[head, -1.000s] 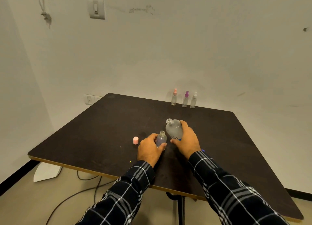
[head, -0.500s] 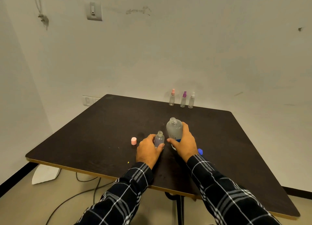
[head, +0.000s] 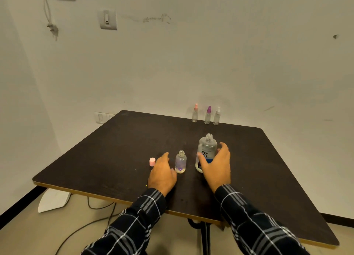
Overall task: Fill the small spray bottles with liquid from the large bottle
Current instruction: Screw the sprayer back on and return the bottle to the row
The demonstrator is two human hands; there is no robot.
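The large clear bottle (head: 206, 151) stands upright and uncapped on the dark table (head: 115, 151). My right hand (head: 217, 165) is just to its right, fingers spread and relaxed, apart from it or barely touching. Left of it stands a small open bottle (head: 180, 161) with a little liquid in it. My left hand (head: 162, 171) rests on the table to that bottle's left, fingers loose and holding nothing. A pink cap (head: 152, 161) lies left of my left hand.
Three small spray bottles stand at the table's far edge by the wall: pink-topped (head: 195, 113), purple-topped (head: 208, 115) and white-topped (head: 217, 116). Cables and a white object (head: 53, 200) lie on the floor under the table's left side.
The large bottle went from tilted in my right hand to standing upright. Both hands have let go of the bottles and opened beside them.
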